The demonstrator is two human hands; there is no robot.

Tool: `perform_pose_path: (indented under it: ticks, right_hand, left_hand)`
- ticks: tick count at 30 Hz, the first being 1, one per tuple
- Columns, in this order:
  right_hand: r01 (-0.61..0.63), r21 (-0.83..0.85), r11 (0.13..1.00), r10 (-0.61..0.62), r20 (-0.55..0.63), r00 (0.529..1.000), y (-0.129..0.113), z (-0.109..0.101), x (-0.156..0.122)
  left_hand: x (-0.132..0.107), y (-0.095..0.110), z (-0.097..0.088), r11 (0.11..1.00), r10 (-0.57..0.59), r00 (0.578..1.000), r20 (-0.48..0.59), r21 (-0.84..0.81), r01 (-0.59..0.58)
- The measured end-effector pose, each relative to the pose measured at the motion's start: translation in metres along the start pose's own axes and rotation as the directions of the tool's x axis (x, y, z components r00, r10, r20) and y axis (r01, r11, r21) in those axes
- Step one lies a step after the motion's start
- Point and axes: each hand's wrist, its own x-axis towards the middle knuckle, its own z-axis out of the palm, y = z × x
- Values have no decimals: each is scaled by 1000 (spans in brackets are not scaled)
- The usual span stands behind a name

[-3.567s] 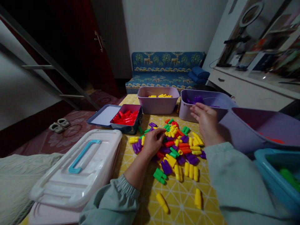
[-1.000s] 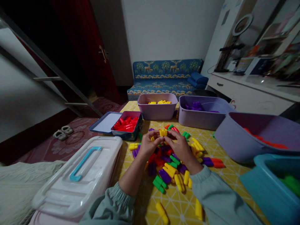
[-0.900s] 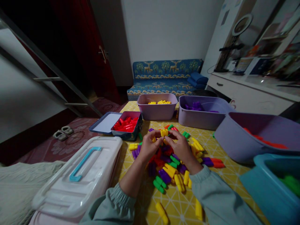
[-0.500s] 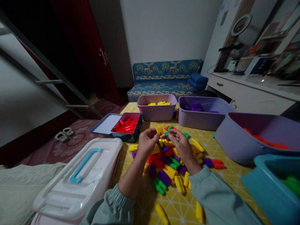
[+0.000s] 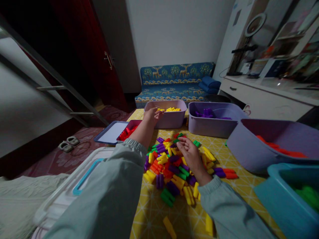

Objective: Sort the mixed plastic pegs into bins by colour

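Note:
My left hand (image 5: pixel 151 117) reaches over the near-left rim of a lilac bin (image 5: pixel 171 120) that holds yellow toy building blocks (image 5: pixel 173 109). Its fingers stretch out, and no block shows in them. My right hand (image 5: pixel 189 151) hovers above the mixed pile, its thumb and fingers curled round a small green block (image 5: pixel 176 140) at the fingertips, partly hidden. Below it, yellow, purple, red-orange and green blocks (image 5: pixel 171 169) lie heaped on the table, several joined in pairs.
A lilac bin (image 5: pixel 211 127) holds purple blocks, another lilac bin (image 5: pixel 249 149) orange-red ones, and a teal bin (image 5: pixel 274 196) green ones. At left, a box of red blocks (image 5: pixel 127 132) stands beside its lid, partly behind my left arm. A lidded white container (image 5: pixel 62 199) sits nearer. Yellow patterned cloth (image 5: pixel 149 215) covers the table.
My left hand has moved forward and left from the pile to the yellow-block bin; the yellow block it held no longer shows. My right hand has stayed above the pile, shifting slightly left.

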Motion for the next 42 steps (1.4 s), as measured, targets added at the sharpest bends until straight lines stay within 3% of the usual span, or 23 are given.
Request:
perform_pose_path:
  ticks: [3,6,7,9,11,12,14,16,18,20,22,25,28,35,42]
  right_hand:
    - [0,-11,1000,0,5,1000,-1,1,0]
    - [-6,-14,1000,6,11,1000,-2,1,1]
    - [-9,-8,1000,9,13,1000,-1,1,1]
    - [-17,0,1000,17,19,1000,0,2,1]
    - [-21,1,1000,21,22,1000,1,2,1]
    - [-22,-1,1000,22,23,999,1,2,1]
    - [-20,-6,1000,20,29,999,1,3,1]
    - [-22,-8,1000,22,37,999,1,3,0]
    - [-30,-1,1000,30,40,999,0,3,0]
    - [-36,3,999,36,42,998,0,3,0]
    - [-32,-6,999,32,48,998,0,3,0]
    - [-11,-22,1000,13,62,998,1,3,-1]
    - [2,-37,999,1,74,997,0,2,-2]
    - [24,-83,996,-14,112,994,-5,2,-4]
    - [69,-124,990,-60,77,995,-7,3,-6]
  left_hand:
    - [-17,-15,-16,993,19,1000,16,115,-21]
    - [-46,-41,-44,886,128,985,117,433,-167]
    - [-57,-50,-54,794,171,972,161,561,-233]
    - [-76,-65,-73,530,198,930,309,764,-367]
    - [-92,-75,-87,252,149,882,448,845,-472]
    - [-98,-78,-92,153,120,860,496,847,-509]
    - [-106,-82,-97,35,87,837,540,838,-544]
    - [-110,-83,-98,-3,104,833,543,838,-546]
    - [-111,-84,-97,20,164,824,542,833,-552]
    - [-112,-84,-94,118,241,807,538,810,-575]
    - [-113,-84,-91,317,271,825,496,763,-563]
    - [-114,-84,-86,688,160,888,431,597,-414]
    - [-114,-86,-85,874,72,903,424,409,-262]
    - [-114,-89,-86,916,69,938,338,352,-195]
    - [-117,-89,-82,818,150,942,301,497,-289]
